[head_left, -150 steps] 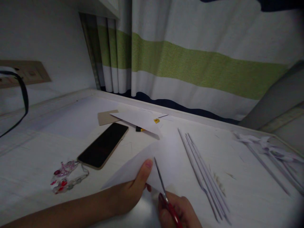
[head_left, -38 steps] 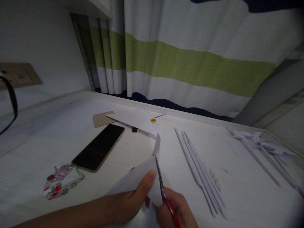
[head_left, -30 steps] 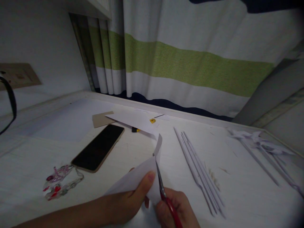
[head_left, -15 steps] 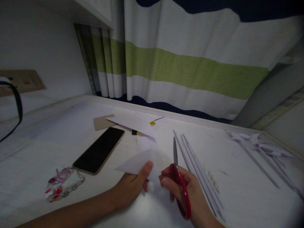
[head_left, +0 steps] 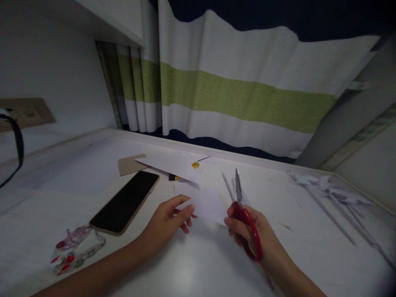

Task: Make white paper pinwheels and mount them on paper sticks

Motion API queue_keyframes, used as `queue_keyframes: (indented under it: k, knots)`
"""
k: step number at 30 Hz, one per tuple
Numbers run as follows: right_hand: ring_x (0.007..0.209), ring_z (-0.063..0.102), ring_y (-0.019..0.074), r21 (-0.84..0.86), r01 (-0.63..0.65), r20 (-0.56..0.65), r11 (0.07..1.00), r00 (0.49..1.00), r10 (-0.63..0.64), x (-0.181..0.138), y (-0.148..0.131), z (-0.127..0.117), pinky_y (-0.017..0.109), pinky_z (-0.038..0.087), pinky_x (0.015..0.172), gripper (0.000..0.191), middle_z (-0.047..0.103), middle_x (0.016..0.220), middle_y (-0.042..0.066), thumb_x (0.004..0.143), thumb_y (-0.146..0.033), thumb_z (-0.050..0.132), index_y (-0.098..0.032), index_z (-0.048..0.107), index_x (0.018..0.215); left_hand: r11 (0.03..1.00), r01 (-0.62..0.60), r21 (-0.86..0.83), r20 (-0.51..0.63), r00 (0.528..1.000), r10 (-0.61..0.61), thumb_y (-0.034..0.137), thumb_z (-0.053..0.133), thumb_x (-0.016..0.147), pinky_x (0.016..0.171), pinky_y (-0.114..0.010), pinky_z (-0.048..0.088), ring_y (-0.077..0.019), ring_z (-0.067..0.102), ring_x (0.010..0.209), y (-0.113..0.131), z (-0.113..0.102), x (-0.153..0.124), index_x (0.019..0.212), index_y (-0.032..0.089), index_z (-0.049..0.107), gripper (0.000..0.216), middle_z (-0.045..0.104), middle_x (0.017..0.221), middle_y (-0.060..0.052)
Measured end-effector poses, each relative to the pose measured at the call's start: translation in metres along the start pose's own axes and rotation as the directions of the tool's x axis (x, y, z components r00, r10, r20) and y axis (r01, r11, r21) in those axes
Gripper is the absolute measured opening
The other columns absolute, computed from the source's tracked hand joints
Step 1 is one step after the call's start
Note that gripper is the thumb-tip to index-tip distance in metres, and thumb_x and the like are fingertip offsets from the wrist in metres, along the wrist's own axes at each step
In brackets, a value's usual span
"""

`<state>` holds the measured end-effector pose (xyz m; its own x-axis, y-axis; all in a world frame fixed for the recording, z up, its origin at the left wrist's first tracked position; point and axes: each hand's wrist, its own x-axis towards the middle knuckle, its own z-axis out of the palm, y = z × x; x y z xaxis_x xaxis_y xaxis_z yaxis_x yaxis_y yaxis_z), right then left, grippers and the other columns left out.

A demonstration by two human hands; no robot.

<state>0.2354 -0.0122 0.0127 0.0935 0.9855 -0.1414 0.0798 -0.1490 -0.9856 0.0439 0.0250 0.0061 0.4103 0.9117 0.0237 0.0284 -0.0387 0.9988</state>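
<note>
Nearest, low on the left of the white table (head_left: 198, 268), lies a small charm (head_left: 72, 249) of pink and clear beads. Just beyond it a dark phone (head_left: 125, 202) lies face up, slanting away to the right.

At the middle, the left hand (head_left: 168, 220) rests over the table with its grip pinching the left edge of a small white paper (head_left: 208, 205) between thumb and fingertips. The paper hangs just above the table between the two hands. The right hand (head_left: 252, 233) touches the paper's right edge with its fingertips; its grip is curled around the red handles of the scissors (head_left: 244, 210), whose blades are pressed together and point away, up past the paper.

Just behind the scissors, thin white sticks (head_left: 229, 187) lie on the table, partly hidden by the hand. Farther left, a larger white sheet (head_left: 170, 165) lies over a small yellow and black item (head_left: 194, 166), with a brown card (head_left: 130, 164) beside it. At the far right lie paper pinwheels (head_left: 328, 189) on long sticks. Behind the table hangs a curtain (head_left: 235, 99) striped white, green and dark blue.
</note>
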Motion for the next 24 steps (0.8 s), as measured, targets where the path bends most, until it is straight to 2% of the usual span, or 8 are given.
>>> queue_keyframes:
  k: [2, 6, 8, 10, 15, 17, 21, 24]
  knots:
    - [0.033, 0.039, 0.0066, -0.018, 0.024, -0.051, 1.000, 0.998, -0.025, 0.002, -0.001, -0.003, 0.017, 0.024, 0.032, 0.019, 0.051, 0.043, -0.006, 0.059, -0.027, 0.068, -0.016, 0.055, 0.066, 1.000, 0.003, 0.010, 0.013, 1.000, -0.003, 0.031, 0.051, 0.077, 0.050, -0.019, 0.042, -0.0090, 0.050, 0.052, 0.002, -0.002, 0.002, 0.072, 0.014, 0.055, 0.018, 0.053, 0.059, 0.002]
    - [0.037, 0.041, 0.0071, -0.031, 0.078, -0.168, 0.996, 0.982, -0.082, 0.002, -0.003, -0.006, 0.017, 0.028, 0.034, 0.019, 0.052, 0.046, -0.005, 0.058, -0.027, 0.069, -0.015, 0.057, 0.065, 0.995, 0.103, 0.006, 0.136, 0.985, -0.103, 0.027, 0.054, 0.076, 0.051, -0.019, 0.042, -0.0097, 0.054, 0.057, -0.004, 0.002, 0.003, 0.076, 0.013, 0.055, 0.014, 0.059, 0.065, 0.000]
    - [0.038, 0.041, 0.0072, -0.014, 0.097, -0.226, 0.995, 0.969, -0.098, 0.002, -0.002, -0.005, 0.018, 0.030, 0.035, 0.021, 0.052, 0.048, -0.005, 0.061, -0.032, 0.068, -0.016, 0.057, 0.069, 0.986, 0.163, -0.025, 0.194, 0.969, -0.155, 0.026, 0.056, 0.074, 0.053, -0.020, 0.043, -0.0112, 0.056, 0.061, -0.007, 0.006, 0.002, 0.078, 0.012, 0.054, 0.015, 0.061, 0.068, -0.001]
    - [0.040, 0.043, 0.0078, 0.009, 0.113, -0.258, 0.994, 0.960, -0.107, 0.001, 0.000, -0.003, 0.018, 0.032, 0.036, 0.026, 0.053, 0.051, -0.004, 0.063, -0.036, 0.066, -0.015, 0.057, 0.076, 0.979, 0.192, -0.067, 0.186, 0.967, -0.177, 0.029, 0.058, 0.072, 0.054, -0.021, 0.043, -0.0124, 0.057, 0.062, -0.008, 0.008, 0.000, 0.076, 0.012, 0.053, 0.018, 0.062, 0.067, -0.002]
    - [0.043, 0.046, 0.0095, 0.026, 0.143, -0.232, 0.989, 0.964, -0.133, -0.006, 0.010, 0.010, 0.023, 0.040, 0.041, 0.031, 0.063, 0.067, 0.003, 0.060, -0.037, 0.067, -0.014, 0.060, 0.079, 0.956, 0.237, -0.174, 0.082, 0.971, -0.226, 0.035, 0.063, 0.068, 0.060, -0.023, 0.043, -0.0154, 0.061, 0.069, -0.008, 0.012, -0.004, 0.074, 0.013, 0.052, 0.025, 0.065, 0.069, -0.004]
    - [0.048, 0.049, 0.0111, -0.004, 0.169, -0.229, 0.986, 0.959, -0.165, -0.010, 0.013, 0.015, 0.023, 0.042, 0.046, 0.025, 0.062, 0.063, 0.001, 0.060, -0.034, 0.068, -0.015, 0.060, 0.074, 0.939, 0.266, -0.219, 0.119, 0.962, -0.245, 0.038, 0.065, 0.065, 0.058, -0.022, 0.042, -0.0148, 0.060, 0.065, -0.011, 0.016, -0.007, 0.072, 0.013, 0.053, 0.029, 0.065, 0.065, -0.004]
    - [0.052, 0.048, 0.0123, -0.125, 0.232, -0.259, 0.965, 0.931, -0.257, -0.016, 0.015, 0.019, 0.023, 0.041, 0.049, 0.014, 0.051, 0.054, -0.003, 0.065, -0.027, 0.064, -0.018, 0.053, 0.063, 0.922, 0.301, -0.245, 0.273, 0.934, -0.232, 0.041, 0.061, 0.067, 0.059, -0.022, 0.042, -0.0125, 0.058, 0.061, -0.016, 0.023, -0.013, 0.071, 0.011, 0.058, 0.031, 0.064, 0.064, -0.003]
    - [0.050, 0.047, 0.0126, -0.239, 0.272, -0.258, 0.932, 0.908, -0.331, -0.019, 0.017, 0.018, 0.023, 0.039, 0.047, 0.011, 0.048, 0.053, -0.004, 0.065, -0.021, 0.061, -0.019, 0.051, 0.060, 0.932, 0.294, -0.210, 0.284, 0.931, -0.229, 0.041, 0.060, 0.069, 0.062, -0.023, 0.044, -0.0131, 0.057, 0.066, -0.015, 0.021, -0.013, 0.069, 0.011, 0.061, 0.030, 0.062, 0.067, -0.002]
